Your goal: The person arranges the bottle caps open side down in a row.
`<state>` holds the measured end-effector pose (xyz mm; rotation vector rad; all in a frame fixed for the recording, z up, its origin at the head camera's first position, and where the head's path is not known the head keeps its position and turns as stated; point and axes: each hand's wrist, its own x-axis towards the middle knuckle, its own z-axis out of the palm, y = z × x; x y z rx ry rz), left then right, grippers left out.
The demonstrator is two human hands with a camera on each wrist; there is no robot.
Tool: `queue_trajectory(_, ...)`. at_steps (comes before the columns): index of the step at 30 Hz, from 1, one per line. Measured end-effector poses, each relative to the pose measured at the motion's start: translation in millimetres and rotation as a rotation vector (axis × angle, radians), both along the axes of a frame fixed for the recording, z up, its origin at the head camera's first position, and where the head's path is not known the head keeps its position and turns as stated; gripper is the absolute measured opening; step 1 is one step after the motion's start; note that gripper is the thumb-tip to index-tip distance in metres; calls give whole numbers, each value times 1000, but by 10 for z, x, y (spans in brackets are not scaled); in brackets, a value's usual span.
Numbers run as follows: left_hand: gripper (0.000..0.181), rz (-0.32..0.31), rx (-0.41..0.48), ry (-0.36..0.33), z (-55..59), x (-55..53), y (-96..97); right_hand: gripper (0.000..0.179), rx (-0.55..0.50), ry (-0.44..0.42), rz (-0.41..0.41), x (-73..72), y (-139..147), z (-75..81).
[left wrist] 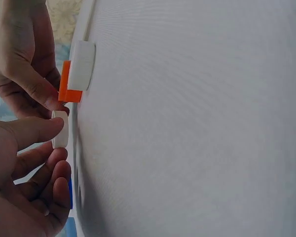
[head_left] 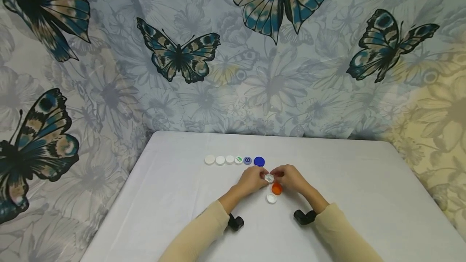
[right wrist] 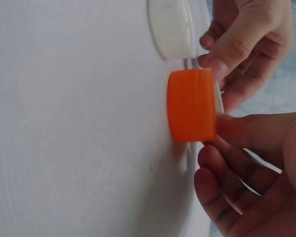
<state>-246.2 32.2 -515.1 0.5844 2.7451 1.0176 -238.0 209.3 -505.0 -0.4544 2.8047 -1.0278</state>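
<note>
Between my two hands is a white bottle cap (head_left: 269, 178) with a greyish mark on top. My left hand (head_left: 252, 180) pinches it, the thumb pressed on its face in the left wrist view. From the other side my right hand (head_left: 290, 178) holds its edge with thumb and fingertips, partly hidden behind the orange cap in the right wrist view. An orange cap (head_left: 276, 189) lies just below the hands, close to the right fingers. Nearer to me is another white cap (head_left: 271, 199), beside the orange one.
Beyond the hands, a row of caps runs across the white table (head_left: 164, 181): several white ones (head_left: 220, 160), one with a green mark (head_left: 238, 160), a grey-blue one (head_left: 247, 160) and a blue one (head_left: 259, 161) at the right end. A butterfly-patterned wall covering (head_left: 269, 88) stands behind.
</note>
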Motion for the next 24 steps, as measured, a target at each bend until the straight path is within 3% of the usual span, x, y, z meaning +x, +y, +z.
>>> queue_trajectory(7,25,-16,82,21,54,48,-104,20,-66,13,-26,77,-43,72)
queue_trajectory(11,24,-33,123,71,95,104,-200,21,-99,27,-22,146,-87,111)
queue_trajectory(20,29,-26,190,79,148,176,-387,23,-160,30,-49,285,-230,186)
queue_trajectory(24,28,-25,220,88,198,248,-468,24,-182,58,-18,357,-271,223)
